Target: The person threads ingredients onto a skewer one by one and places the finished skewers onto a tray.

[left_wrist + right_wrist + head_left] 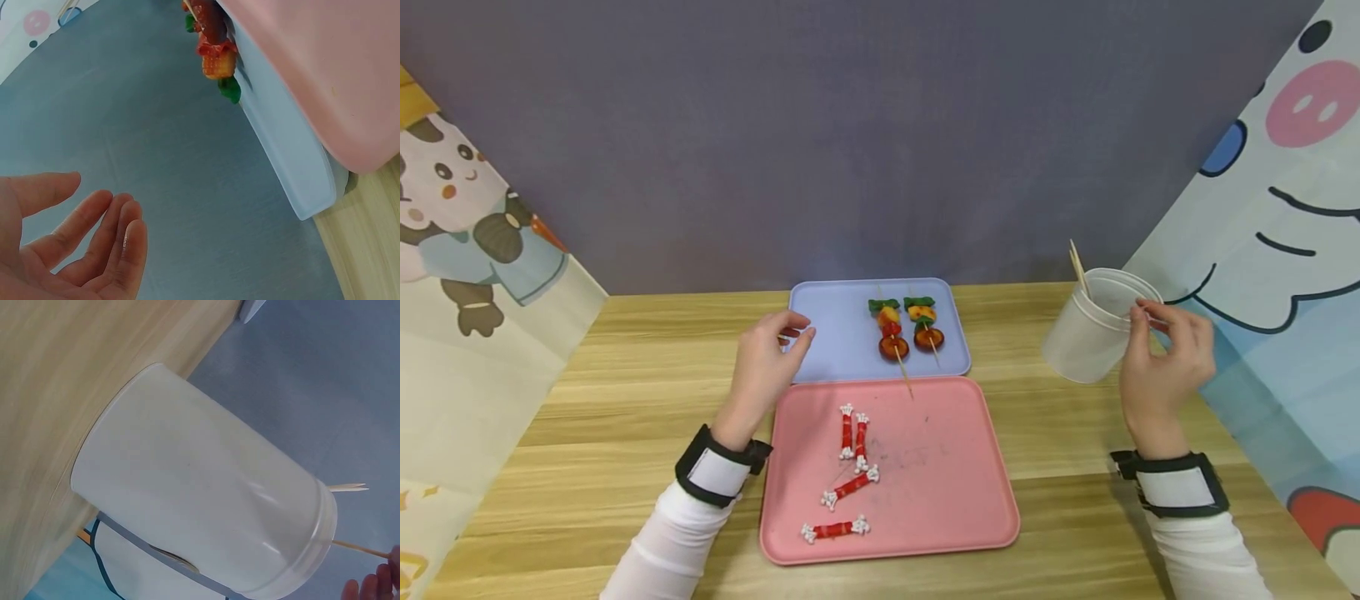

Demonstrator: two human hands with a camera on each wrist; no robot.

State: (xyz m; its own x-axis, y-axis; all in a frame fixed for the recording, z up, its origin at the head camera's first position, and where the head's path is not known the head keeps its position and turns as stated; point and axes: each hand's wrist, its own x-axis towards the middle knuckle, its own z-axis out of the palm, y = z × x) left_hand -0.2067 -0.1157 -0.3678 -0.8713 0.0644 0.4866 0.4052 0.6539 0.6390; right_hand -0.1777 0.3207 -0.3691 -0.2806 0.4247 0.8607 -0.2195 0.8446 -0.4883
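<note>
My right hand is over the rim of a white plastic cup. Between thumb and fingertips it pinches a thin wooden skewer, whose lower part runs down into the cup. A few more skewers lean against the cup's far side. My left hand, fingers loosely bent and holding nothing, hovers by the left edge of a pale blue tray. On that tray lie two food skewers, the left one and the right one, each threaded with colourful toy pieces.
A pink tray sits in front of the blue one, with several red-and-white candy-shaped pieces on its left side. The tabletop is wooden. A grey wall stands behind, and cartoon-printed panels flank both sides.
</note>
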